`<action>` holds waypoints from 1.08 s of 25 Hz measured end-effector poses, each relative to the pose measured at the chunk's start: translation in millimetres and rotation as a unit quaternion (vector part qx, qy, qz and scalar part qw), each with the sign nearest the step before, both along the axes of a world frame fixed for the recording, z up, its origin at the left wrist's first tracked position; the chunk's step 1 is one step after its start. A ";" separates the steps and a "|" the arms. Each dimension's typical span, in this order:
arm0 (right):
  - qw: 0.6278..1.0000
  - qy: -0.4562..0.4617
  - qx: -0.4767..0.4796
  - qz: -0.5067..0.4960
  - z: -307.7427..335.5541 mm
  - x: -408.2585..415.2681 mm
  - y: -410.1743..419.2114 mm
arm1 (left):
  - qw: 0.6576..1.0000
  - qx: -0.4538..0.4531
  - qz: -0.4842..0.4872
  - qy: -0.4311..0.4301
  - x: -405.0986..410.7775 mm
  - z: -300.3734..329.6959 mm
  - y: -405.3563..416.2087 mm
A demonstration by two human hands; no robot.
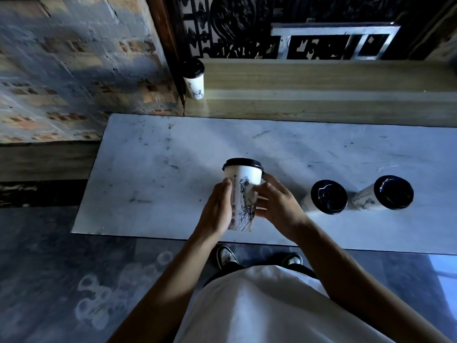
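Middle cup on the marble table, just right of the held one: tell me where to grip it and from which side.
Probably grip the middle cup round its white paper wall, under the black lid, from the near side: it stands upright, the held cup and right hand lie left, another cup crowds its right.

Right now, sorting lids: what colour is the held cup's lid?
Black, the lid on the cup; head view.
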State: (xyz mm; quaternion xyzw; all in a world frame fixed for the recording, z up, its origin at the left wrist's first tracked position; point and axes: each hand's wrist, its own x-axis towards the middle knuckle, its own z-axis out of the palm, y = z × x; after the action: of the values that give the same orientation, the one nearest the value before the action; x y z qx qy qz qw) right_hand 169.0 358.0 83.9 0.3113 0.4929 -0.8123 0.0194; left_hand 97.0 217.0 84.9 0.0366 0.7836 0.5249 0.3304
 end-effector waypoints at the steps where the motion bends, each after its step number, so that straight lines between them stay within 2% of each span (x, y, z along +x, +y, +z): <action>1: 1.000 0.002 -0.005 0.001 -0.5 0.7 1.4 | 1.000 -0.011 -0.005 0.018 -2.0 -0.8 -2.0; 4: 1.000 0.000 0.002 0.004 1.2 -0.8 6.1 | 0.996 -0.024 0.035 0.074 -9.1 -2.1 -6.9; 7: 0.999 -0.010 0.028 0.011 6.2 -4.1 5.5 | 0.984 0.062 0.092 0.140 -10.3 3.2 -12.1; 10: 0.998 -0.001 0.062 0.023 8.9 -6.5 4.8 | 0.977 0.107 0.060 0.176 -11.0 3.3 -15.6; 14: 0.997 0.019 0.072 0.035 11.2 -8.4 9.5 | 0.973 0.095 0.055 0.202 -12.1 1.6 -16.5; 19: 0.999 -0.013 0.044 -0.019 5.2 -13.0 17.1 | 0.965 0.104 0.063 0.232 -13.1 8.6 -13.1; 24: 0.999 0.003 0.047 0.008 8.8 -13.2 25.0 | 0.960 0.088 0.055 0.262 -15.2 14.2 -7.1; 27: 0.998 0.019 0.057 0.023 7.9 -11.6 29.9 | 0.966 0.090 0.078 0.230 -14.5 16.5 -4.2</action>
State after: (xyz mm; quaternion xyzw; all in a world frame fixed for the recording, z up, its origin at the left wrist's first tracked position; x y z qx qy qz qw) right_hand 157.4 388.0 91.8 0.2851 0.5456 -0.7880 0.0114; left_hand 82.5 212.8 101.4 0.1248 0.7887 0.5945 0.0948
